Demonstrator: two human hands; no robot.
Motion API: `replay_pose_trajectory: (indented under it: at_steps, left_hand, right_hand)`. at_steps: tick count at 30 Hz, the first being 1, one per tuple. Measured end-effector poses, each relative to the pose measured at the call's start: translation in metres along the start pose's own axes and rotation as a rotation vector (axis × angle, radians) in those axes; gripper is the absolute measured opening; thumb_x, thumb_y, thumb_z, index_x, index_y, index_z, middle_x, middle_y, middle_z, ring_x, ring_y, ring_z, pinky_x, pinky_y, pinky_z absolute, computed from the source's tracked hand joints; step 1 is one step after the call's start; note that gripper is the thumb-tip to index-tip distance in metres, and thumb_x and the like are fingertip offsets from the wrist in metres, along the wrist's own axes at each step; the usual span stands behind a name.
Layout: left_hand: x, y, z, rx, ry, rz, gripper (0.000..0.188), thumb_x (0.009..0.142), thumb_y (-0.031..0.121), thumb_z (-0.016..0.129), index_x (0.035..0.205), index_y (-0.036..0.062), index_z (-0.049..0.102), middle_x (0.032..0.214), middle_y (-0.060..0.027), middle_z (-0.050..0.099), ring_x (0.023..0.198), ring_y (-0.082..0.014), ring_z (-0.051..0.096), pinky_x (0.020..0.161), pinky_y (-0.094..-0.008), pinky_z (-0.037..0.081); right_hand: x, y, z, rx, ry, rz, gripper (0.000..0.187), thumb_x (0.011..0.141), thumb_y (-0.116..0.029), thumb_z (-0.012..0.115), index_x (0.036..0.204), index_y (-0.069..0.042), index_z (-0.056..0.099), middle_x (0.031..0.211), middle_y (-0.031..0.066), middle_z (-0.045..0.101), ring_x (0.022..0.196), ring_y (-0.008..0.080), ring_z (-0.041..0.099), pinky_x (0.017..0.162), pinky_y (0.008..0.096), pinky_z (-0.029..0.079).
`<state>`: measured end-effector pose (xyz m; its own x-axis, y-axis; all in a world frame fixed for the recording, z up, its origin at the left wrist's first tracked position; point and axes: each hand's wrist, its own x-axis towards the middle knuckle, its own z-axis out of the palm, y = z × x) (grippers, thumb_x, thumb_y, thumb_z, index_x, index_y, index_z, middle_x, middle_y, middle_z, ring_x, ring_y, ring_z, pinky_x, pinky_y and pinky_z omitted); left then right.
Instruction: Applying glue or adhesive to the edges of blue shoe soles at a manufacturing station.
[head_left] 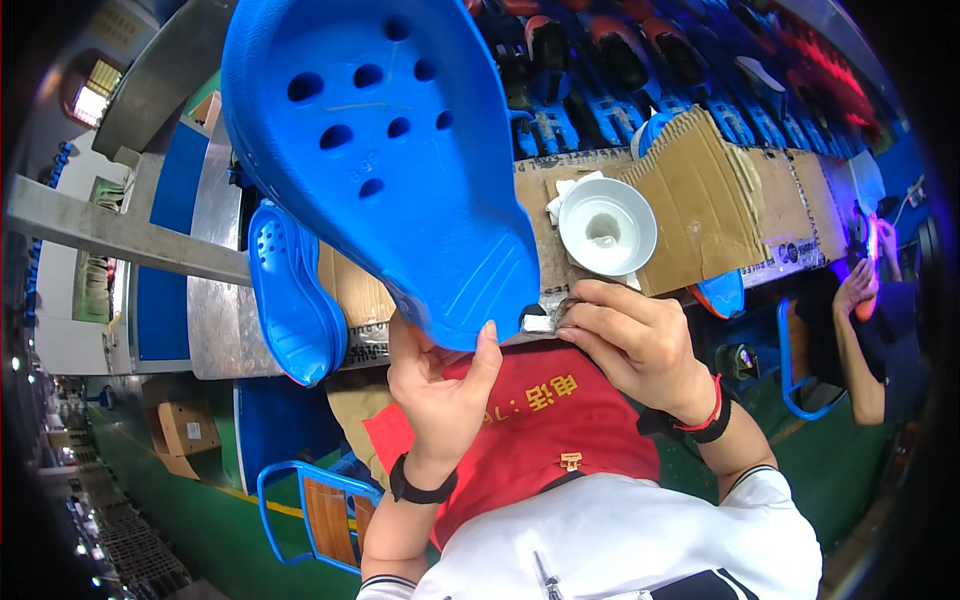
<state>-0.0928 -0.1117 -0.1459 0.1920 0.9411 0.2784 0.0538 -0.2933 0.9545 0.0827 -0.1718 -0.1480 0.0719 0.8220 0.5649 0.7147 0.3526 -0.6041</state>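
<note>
A large blue shoe sole (440, 230) with raised walls and several round holes fills the upper middle, tilted up close to me. My left hand (440, 385) grips its narrow lower end, thumb on the inner face and fingers underneath. My right hand (635, 345) is beside that same end, fingertips pinched on a small black-and-white piece (537, 322) at the sole's edge. The piece is too small to name, and I cannot tell whether it touches the sole. Just beyond my right hand stands a white bowl (574, 238) with whitish liquid inside.
Another blue sole (290, 300) lies at the bench's left. Flattened cardboard (700, 215) lies right of the bowl on the covered bench (810, 195). Racks of shoes (620, 60) run along the back. A co-worker's hand (855, 285) holds a shoe at far right. A chair (325, 515) stands lower left.
</note>
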Motion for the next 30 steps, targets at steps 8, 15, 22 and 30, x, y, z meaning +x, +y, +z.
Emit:
replay_pose_trajectory:
  at_steps: [8, 15, 22, 30]
  left_hand:
    - [-0.001, -0.002, 0.000, 0.013, -0.013, 0.008, 0.053, 0.075, -0.002, 0.066, 0.120, -0.0082, 0.038, 0.099, -0.0134, 0.058, 0.087, -0.0174, 0.062, 0.072, -0.0278, 0.054]
    - [0.006, 0.000, 0.005, -0.017, 0.008, 0.013, 0.052, 0.076, -0.002, 0.066, 0.119, -0.0088, 0.039, 0.097, -0.0134, 0.060, 0.086, -0.0172, 0.062, 0.073, -0.0279, 0.053]
    - [0.025, 0.028, 0.008, -0.075, -0.067, 0.075, 0.062, 0.074, -0.002, 0.068, 0.121, -0.0014, 0.027, 0.111, -0.0187, 0.052, 0.094, -0.0222, 0.060, 0.075, -0.0299, 0.053]
    - [0.169, 0.125, 0.036, -0.380, -0.275, 0.150, 0.047, 0.083, 0.009, 0.063, 0.117, -0.0028, 0.033, 0.109, -0.0177, 0.055, 0.095, -0.0236, 0.061, 0.073, -0.0334, 0.055]
  right_hand:
    - [0.002, 0.002, 0.002, 0.000, 0.025, 0.023, 0.016, 0.068, -0.007, 0.072, 0.081, -0.003, 0.063, 0.082, 0.0087, 0.063, 0.061, 0.0231, 0.062, 0.050, 0.0303, 0.050]
    - [0.009, 0.004, -0.004, -0.131, 0.030, 0.010, 0.014, 0.070, -0.008, 0.071, 0.081, -0.004, 0.062, 0.083, 0.0078, 0.062, 0.060, 0.0235, 0.061, 0.048, 0.0307, 0.049]
    - [0.005, 0.001, -0.036, -0.133, 0.221, 0.070, 0.015, 0.068, -0.001, 0.071, 0.081, -0.002, 0.063, 0.084, 0.0122, 0.063, 0.061, 0.0248, 0.062, 0.051, 0.0297, 0.049]
    - [-0.011, -0.003, -0.069, -0.172, 0.357, 0.155, 0.012, 0.069, 0.001, 0.070, 0.080, -0.001, 0.065, 0.086, 0.0129, 0.064, 0.063, 0.0224, 0.063, 0.053, 0.0273, 0.048]
